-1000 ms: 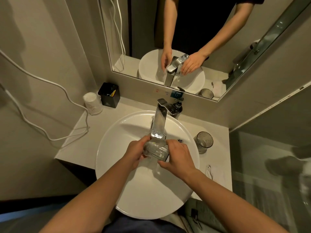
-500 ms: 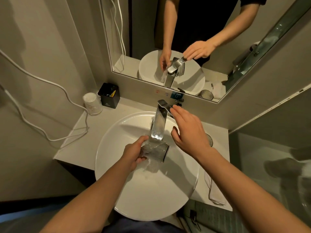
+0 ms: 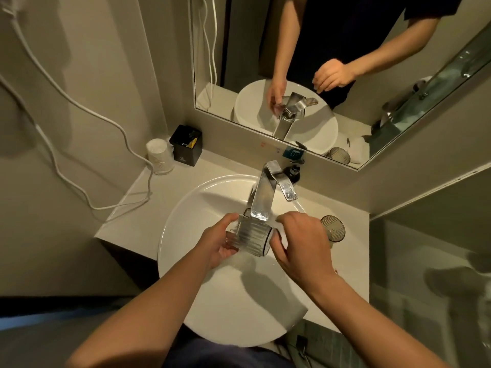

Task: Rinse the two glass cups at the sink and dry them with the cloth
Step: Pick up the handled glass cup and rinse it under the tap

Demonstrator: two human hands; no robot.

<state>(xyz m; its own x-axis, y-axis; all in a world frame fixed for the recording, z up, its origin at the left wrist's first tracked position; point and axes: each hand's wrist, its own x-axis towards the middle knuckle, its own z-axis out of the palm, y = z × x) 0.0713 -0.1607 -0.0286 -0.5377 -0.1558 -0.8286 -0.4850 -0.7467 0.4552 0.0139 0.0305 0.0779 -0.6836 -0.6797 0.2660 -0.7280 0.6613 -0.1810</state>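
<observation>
Glass cup (image 3: 252, 239), ribbed and lying on its side, sits under the faucet spout (image 3: 259, 205) over the sink basin (image 3: 186, 221). Left hand (image 3: 216, 244) curls its fingers around the cup's base end and carries it. Right hand (image 3: 300, 243) hangs loosely curved, fingers apart, at the cup's open rim; whether the fingertips touch the glass cannot be told.

Likely hazards, as judgement: wet ribbed glass held by one hand at one end may slip and strike the hard basin, chipping or breaking. The spout end lies just above the cup, so a lift or a turn may knock glass against metal. The raised faucet lever (image 3: 285, 185) stands just beyond the right hand and could be bumped in reaching.

Second glass cup (image 3: 332, 227) stands on the desk (image 3: 353, 261) just beyond the right hand, close to the basin's edge; a sweeping wrist could topple it. A dark dispenser (image 3: 292, 172) sits behind the faucet. Far beyond the left hand stand a black box (image 3: 186, 146) and a wrapped white cup (image 3: 159, 156), with a white cable (image 3: 117, 128) trailing onto the desk. None of these blocks the rinsing. No cloth can be made out with certainty on the desk itself.
</observation>
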